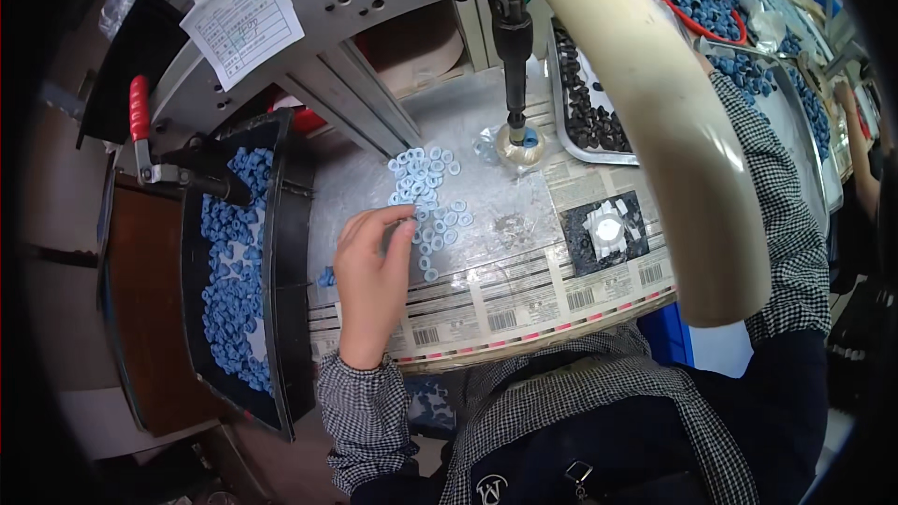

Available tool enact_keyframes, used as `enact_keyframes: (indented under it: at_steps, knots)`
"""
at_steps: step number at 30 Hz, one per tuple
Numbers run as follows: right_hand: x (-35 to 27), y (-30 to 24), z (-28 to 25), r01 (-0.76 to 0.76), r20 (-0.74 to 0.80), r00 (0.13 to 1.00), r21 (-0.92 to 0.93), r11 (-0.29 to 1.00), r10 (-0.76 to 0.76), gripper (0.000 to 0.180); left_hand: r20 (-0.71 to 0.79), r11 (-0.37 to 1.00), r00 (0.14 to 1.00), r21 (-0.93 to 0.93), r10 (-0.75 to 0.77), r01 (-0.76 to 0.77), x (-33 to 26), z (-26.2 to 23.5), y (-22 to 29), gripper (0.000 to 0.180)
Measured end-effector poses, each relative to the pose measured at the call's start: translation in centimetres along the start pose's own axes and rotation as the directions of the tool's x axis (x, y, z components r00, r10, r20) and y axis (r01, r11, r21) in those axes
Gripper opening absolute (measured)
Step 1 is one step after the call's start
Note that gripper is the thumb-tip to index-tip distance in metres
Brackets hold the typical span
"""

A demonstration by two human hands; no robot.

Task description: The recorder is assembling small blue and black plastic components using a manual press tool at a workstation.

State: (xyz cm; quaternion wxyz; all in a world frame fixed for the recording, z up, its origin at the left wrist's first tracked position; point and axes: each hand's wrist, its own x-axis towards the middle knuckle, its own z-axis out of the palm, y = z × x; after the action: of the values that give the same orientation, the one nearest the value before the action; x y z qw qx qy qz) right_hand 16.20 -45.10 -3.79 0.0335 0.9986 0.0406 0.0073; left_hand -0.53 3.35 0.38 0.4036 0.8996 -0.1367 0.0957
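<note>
My left hand (368, 266) reaches over the bench from the lower edge, thumb and index finger curled into a pinch at the near left side of a loose pile of light-blue rings (418, 173). A ring lies at the fingertips, partly covered by them. My right hand is out of sight; its checked sleeve (781, 187) runs up behind a thick white tube (645, 65). Beyond the pile, a dark vertical rod (514, 56) comes down onto a round metallic fixture (517, 151), where a small blue part (530, 137) sits.
A black bin (285, 318) of blue parts stands at the left, beside a red-handled clamp (139, 112). Behind the tube, a metal tray (599, 158) holds black parts. A dark square pad (585, 260) with white pieces lies on the bench. Blue parts fill containers at far right.
</note>
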Motion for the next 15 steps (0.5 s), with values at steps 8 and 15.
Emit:
enact_keyframes:
  at_steps: [8, 15]
  knots:
    - [-2.7, 2.5, 0.3, 0.161, -0.307, 0.949, 0.297, 0.941, -0.066, 0.018, 0.126, 0.921, 0.970, 0.311, 0.207, -0.236, 2.1, 4.2, -0.1, 0.009]
    - [-12.9, -5.8, -7.6, 0.084, -0.160, 0.984, 0.792, 0.605, 0.072, 0.018, 0.220, 0.892, 0.932, 0.293, 0.287, -0.344, 2.9, 4.7, -0.3, 0.011]
